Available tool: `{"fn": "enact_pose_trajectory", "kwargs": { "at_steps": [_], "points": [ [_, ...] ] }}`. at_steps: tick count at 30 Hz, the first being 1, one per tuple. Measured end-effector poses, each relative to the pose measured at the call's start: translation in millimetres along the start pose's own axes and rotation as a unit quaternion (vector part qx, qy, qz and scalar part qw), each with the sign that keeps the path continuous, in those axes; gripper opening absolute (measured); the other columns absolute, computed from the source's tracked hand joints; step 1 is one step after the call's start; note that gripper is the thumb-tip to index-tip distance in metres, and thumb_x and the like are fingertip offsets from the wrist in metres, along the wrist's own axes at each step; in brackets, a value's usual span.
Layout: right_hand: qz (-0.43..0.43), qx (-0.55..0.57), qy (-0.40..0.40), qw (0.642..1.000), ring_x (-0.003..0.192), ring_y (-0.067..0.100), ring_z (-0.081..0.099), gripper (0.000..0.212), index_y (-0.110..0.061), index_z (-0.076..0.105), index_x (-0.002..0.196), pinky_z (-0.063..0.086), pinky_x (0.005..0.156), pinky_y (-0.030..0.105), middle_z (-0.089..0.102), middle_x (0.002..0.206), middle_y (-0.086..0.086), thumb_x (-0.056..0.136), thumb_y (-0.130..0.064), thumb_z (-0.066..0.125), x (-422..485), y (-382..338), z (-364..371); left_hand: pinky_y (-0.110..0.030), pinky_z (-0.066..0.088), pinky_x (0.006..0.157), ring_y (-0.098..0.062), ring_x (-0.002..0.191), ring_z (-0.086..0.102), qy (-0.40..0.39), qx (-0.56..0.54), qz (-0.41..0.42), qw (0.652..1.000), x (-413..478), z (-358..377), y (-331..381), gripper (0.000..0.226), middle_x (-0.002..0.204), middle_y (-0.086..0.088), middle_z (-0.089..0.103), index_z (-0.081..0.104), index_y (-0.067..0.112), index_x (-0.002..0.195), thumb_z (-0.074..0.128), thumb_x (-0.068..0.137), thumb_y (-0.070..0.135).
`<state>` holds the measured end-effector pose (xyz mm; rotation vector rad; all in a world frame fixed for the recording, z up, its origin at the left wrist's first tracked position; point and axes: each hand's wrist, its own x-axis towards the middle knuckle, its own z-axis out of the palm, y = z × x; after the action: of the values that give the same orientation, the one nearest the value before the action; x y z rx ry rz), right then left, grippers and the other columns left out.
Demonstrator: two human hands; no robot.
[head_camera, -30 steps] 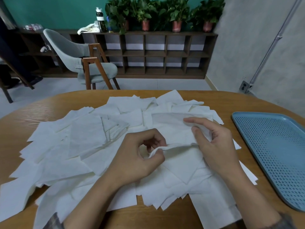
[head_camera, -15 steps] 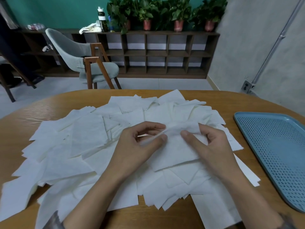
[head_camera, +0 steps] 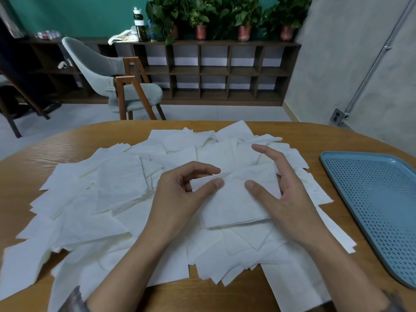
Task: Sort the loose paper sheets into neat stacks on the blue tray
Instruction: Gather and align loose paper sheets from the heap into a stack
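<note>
Pinching left edge of square white paper sheet (head_camera: 234,199) between thumb and forefinger: left hand (head_camera: 180,194). Right hand (head_camera: 286,199) has fingers (head_camera: 265,152) spread and slack, thumb flat on same sheet (no real grip). Sheet sits atop scattered pile of white paper sheets (head_camera: 112,199) on round wooden surface (head_camera: 213,296). Perforated blue plastic tray (head_camera: 371,188) lies right of pile, holding no sheets.
</note>
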<state>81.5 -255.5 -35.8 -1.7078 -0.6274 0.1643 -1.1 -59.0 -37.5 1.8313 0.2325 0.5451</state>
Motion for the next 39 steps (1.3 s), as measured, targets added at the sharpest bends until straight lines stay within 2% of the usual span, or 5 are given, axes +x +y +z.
{"fn": "enact_pose_trajectory", "kwargs": {
  "at_steps": [10,18,25,29,39],
  "points": [
    [0.002,0.057,0.005,0.998,0.121,0.021,0.069,0.056,-0.058,0.051,0.136,0.061,0.095,0.046,0.067,0.139,0.000,0.094,-0.027,0.074,2,5,-2,-0.007,0.041,0.056,0.005,0.058,0.057,-0.003,0.001,-0.013,1.000,1,-2,-1,0.010,0.086,0.023,0.078,0.084,0.028,0.094,0.081,0.091,0.018],
    [0.002,0.074,0.006,0.997,0.117,0.023,0.071,0.054,-0.052,0.053,0.135,0.062,0.091,0.045,0.066,0.139,0.003,0.095,-0.022,0.074,2,6,-3,-0.015,0.049,0.089,0.002,0.118,0.063,-0.006,0.042,-0.004,0.999,6,0,-9,0.009,0.123,0.023,0.068,0.081,0.031,0.085,0.080,0.091,0.024],
    [-0.014,0.109,-0.012,0.994,0.107,0.023,0.074,0.041,-0.038,0.061,0.120,0.063,0.085,0.041,0.073,0.121,0.002,0.092,-0.013,0.078,1,2,-8,-0.044,0.051,0.066,-0.016,0.073,0.067,-0.028,-0.008,-0.009,1.000,3,-3,-4,0.005,0.097,0.012,0.079,0.079,0.022,0.089,0.079,0.094,0.024],
    [-0.028,0.030,-0.053,0.998,0.111,0.010,0.069,0.017,-0.022,0.081,0.102,0.050,0.090,0.016,0.077,0.110,-0.008,0.087,-0.013,0.083,2,1,-15,-0.010,0.042,0.064,0.010,0.070,0.061,-0.004,-0.033,0.005,0.999,3,-2,-3,0.005,0.094,0.016,0.078,0.080,0.017,0.094,0.082,0.090,0.015],
    [-0.049,-0.037,0.072,0.996,0.111,0.000,0.070,0.027,-0.026,0.084,0.099,0.047,0.095,0.012,0.080,0.104,-0.017,0.093,-0.002,0.075,5,12,-17,-0.015,0.045,0.080,-0.015,0.100,0.066,0.022,0.127,0.194,0.972,-2,9,-12,0.021,0.104,0.007,0.069,0.075,0.021,0.098,0.083,0.087,0.005]
  ]
}}
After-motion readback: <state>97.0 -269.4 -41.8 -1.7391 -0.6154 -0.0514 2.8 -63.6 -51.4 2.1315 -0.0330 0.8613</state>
